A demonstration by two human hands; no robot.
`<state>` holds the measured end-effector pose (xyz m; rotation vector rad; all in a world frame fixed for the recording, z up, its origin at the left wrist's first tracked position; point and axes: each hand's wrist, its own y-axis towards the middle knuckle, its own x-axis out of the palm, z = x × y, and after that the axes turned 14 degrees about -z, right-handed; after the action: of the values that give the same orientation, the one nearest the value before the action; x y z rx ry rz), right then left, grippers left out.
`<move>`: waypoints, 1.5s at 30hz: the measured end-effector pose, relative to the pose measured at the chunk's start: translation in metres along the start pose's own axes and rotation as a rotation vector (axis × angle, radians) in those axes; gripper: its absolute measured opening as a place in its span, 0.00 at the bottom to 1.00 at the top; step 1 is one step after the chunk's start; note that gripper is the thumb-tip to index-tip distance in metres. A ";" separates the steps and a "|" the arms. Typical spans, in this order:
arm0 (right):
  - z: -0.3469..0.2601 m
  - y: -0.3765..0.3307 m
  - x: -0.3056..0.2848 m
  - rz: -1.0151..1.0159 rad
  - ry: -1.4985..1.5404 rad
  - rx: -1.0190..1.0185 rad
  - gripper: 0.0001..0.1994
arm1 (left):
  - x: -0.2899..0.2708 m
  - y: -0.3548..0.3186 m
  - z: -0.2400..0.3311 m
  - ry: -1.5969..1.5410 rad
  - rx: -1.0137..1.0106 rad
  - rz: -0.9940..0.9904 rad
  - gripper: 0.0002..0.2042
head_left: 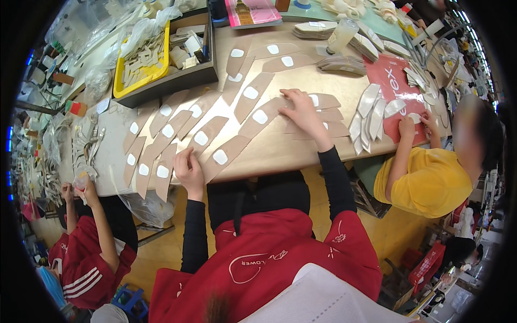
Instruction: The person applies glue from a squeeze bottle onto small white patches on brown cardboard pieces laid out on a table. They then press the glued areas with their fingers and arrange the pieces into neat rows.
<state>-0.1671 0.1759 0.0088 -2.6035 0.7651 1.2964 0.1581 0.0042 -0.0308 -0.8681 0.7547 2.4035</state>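
Many flat tan pieces, each with a white rounded patch, lie in overlapping rows on the table. My left hand (pixel 188 168) rests at the near edge of these rows, its fingers bent loosely, beside a tan piece (pixel 211 129). My right hand (pixel 302 110) reaches over the middle of the table with fingers and thumb apart. Its fingertips are at the far right end of another tan piece (pixel 253 126). More tan pieces (pixel 328 102) lie just right of that hand, partly hidden under it.
A dark box (pixel 161 94) holds a yellow tray (pixel 117 81) of small offcuts at the far left. Stacked pieces (pixel 342 64) and a bottle (pixel 343 35) stand at the back. Pale pieces (pixel 371 110) lie at right, near a co-worker in yellow (pixel 425 177). Another co-worker (pixel 86 258) sits at left.
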 end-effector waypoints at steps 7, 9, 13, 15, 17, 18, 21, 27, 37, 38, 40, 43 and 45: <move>-0.027 0.007 0.009 -0.105 -0.011 -0.096 0.11 | 0.000 0.001 0.001 0.002 -0.004 0.005 0.07; -0.033 -0.002 0.000 -0.096 0.162 -0.069 0.10 | 0.000 0.001 0.001 0.009 0.009 0.001 0.07; -0.018 -0.035 -0.035 -0.089 0.544 0.205 0.12 | -0.001 0.000 0.000 0.023 0.020 0.005 0.07; 0.003 -0.052 -0.055 -0.010 0.592 0.275 0.13 | -0.001 0.000 0.000 0.029 0.003 -0.008 0.07; 0.027 -0.065 -0.072 0.083 0.498 0.381 0.15 | -0.001 -0.001 0.000 0.026 0.001 -0.012 0.07; 0.037 -0.068 -0.077 0.140 0.439 0.462 0.16 | -0.001 0.000 0.000 0.022 0.006 -0.011 0.07; 0.056 -0.074 -0.085 0.250 0.298 0.527 0.19 | 0.000 0.000 -0.001 0.011 0.016 -0.015 0.07; 0.055 -0.033 -0.078 0.279 0.095 0.220 0.19 | 0.000 -0.001 -0.002 0.027 0.000 -0.020 0.07; 0.091 0.105 -0.013 0.197 -0.183 0.227 0.25 | 0.000 -0.001 -0.001 0.010 0.022 0.001 0.08; 0.087 0.102 -0.014 0.180 -0.207 0.275 0.25 | -0.001 -0.001 -0.001 0.019 0.033 0.004 0.08; 0.075 0.091 -0.022 0.170 -0.155 0.271 0.23 | -0.001 0.000 -0.002 0.028 0.062 0.007 0.08; 0.052 0.067 -0.045 0.223 0.199 0.172 0.19 | 0.000 0.000 -0.003 0.035 0.079 0.011 0.08; 0.036 0.037 -0.059 0.285 0.610 0.179 0.16 | 0.000 -0.001 -0.002 0.018 0.041 -0.005 0.08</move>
<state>-0.2407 0.1785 0.0361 -2.8200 1.3069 0.4180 0.1597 0.0035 -0.0323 -0.8757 0.8049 2.3709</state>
